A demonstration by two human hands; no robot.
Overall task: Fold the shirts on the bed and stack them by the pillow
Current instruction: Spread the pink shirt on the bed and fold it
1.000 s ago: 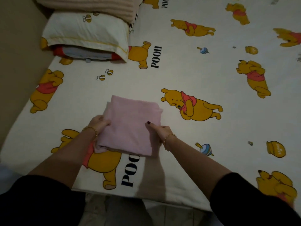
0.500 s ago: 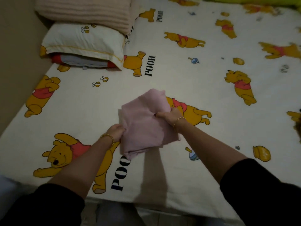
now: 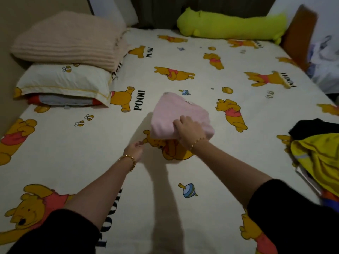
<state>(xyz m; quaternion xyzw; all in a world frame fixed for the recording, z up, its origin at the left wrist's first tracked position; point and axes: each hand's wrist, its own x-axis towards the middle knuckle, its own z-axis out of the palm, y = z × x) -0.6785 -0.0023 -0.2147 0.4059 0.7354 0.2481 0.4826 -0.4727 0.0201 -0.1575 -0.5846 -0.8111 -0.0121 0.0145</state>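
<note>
A folded pink shirt (image 3: pixel 176 112) is held above the middle of the bed, with my right hand (image 3: pixel 189 129) gripping its near edge. My left hand (image 3: pixel 134 150) hangs below and to the left of the shirt, apart from it, fingers loosely curled and holding nothing. The white pillow (image 3: pixel 62 82) lies at the left side of the bed, far left of the shirt. A heap of unfolded clothes, yellow (image 3: pixel 317 158) and black (image 3: pixel 311 128), sits at the right edge.
A folded beige blanket (image 3: pixel 69 39) rests behind the pillow. A lime-green bolster (image 3: pixel 231 24) lies along the far edge. The cartoon-bear bedsheet (image 3: pixel 165 208) covers the mattress. A wall runs along the left side.
My left hand has let go of the pink shirt. My right hand alone has carried it up and away from me, towards the middle of the bed.
</note>
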